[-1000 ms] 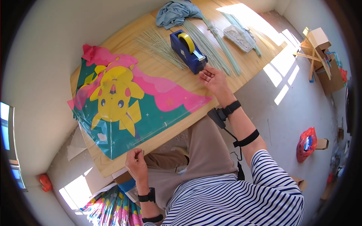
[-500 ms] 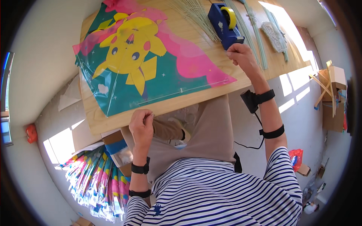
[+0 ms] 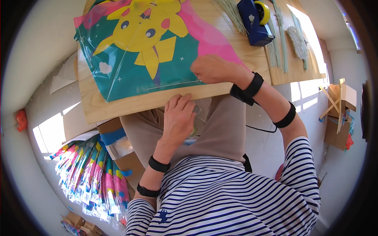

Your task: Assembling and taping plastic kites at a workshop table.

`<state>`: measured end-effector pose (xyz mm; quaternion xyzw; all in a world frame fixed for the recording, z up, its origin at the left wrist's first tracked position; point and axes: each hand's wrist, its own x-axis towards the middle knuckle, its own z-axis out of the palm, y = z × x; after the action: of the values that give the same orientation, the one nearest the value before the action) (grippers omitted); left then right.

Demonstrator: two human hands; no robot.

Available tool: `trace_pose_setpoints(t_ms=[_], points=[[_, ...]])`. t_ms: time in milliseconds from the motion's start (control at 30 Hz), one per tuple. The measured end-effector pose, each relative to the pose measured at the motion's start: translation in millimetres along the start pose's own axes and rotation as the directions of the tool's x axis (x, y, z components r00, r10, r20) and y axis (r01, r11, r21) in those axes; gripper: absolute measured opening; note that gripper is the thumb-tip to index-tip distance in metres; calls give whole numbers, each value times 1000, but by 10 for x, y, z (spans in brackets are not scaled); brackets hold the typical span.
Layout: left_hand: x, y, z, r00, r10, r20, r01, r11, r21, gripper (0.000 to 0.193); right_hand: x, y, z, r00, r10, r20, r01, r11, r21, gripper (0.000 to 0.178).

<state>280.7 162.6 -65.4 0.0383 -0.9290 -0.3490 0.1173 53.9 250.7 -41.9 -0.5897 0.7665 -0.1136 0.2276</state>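
Observation:
A triangular plastic kite [image 3: 132, 72], dark green and pink with a yellow cartoon figure, lies spread on the wooden table. Clear film and a thin white rod run along its near edge. Over the kite's near right part hovers my right hand [image 3: 214, 70], its fingers closed; anything pinched in them is hidden. My left hand [image 3: 179, 120] is at the table's front edge, just below the kite, fingers bent and close together with the tips at the edge. What they grip, if anything, does not show. A blue tape dispenser [image 3: 254, 25] with a yellow roll stands beyond my right hand.
Bundles of thin pale rods [image 3: 279, 43] and a clear plastic tray [image 3: 298, 42] lie at the table's [image 3: 98, 112] right. Several bagged folded kites [image 3: 92, 173] fan out at lower left beside cardboard boxes [image 3: 114, 128]. More cardboard [image 3: 338, 131] stands far right.
My right hand has moved left and nearer, from beside the tape dispenser to above the kite's near edge. The left hand has slid right along the table edge. The whole view has shifted.

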Motion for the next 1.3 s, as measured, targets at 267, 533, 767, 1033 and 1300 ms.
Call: trace_pose_setpoints(t_ms=[267,533,767,1033,1300], points=[[118,-11,100,999,40,6,-40,999,12,34,167,0,13,990,-120,73,126,989,-81,7],[202,-19,145,997,76,13,-77,997,33,33,233,4,35,984,-159,78,166,982,-92,3],[267,-74,208,993,114,13,-114,991,63,31,253,-35,9,982,-137,130,154,979,-133,4],[261,-107,307,991,132,30,-135,969,206,33,276,-11,65,985,-129,118,154,961,-231,8],[315,-17,338,988,148,46,-155,950,271,36,341,-62,-109,978,137,156,-110,979,-172,13]])
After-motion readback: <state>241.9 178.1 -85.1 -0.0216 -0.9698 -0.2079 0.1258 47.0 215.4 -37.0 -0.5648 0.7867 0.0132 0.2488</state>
